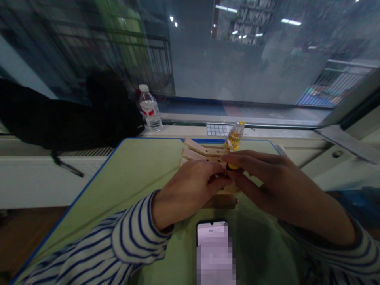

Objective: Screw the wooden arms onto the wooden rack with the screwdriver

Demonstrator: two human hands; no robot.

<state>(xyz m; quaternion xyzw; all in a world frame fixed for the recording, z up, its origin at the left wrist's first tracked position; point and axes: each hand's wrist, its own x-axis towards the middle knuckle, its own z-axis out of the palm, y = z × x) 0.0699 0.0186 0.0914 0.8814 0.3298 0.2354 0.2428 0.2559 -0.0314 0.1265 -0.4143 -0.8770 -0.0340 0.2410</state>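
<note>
A light wooden assembly of slats with small holes (202, 152) lies on the green table mat (142, 174). My left hand (187, 190) rests on its near side, fingers curled and pinched against the wood. My right hand (279, 186) comes in from the right, fingers closed on a small yellow piece (232, 166) at the slats' edge. A small yellow-labelled glue bottle (235, 135) stands just behind the wood. Both arms wear blue-and-white striped sleeves. A wooden block (222, 201) shows beneath my hands.
A phone (213, 249) with a lit screen lies on the mat near me. A clear water bottle (150, 109) stands on the windowsill at the back, beside a black bag (68, 114). A large window runs behind the table.
</note>
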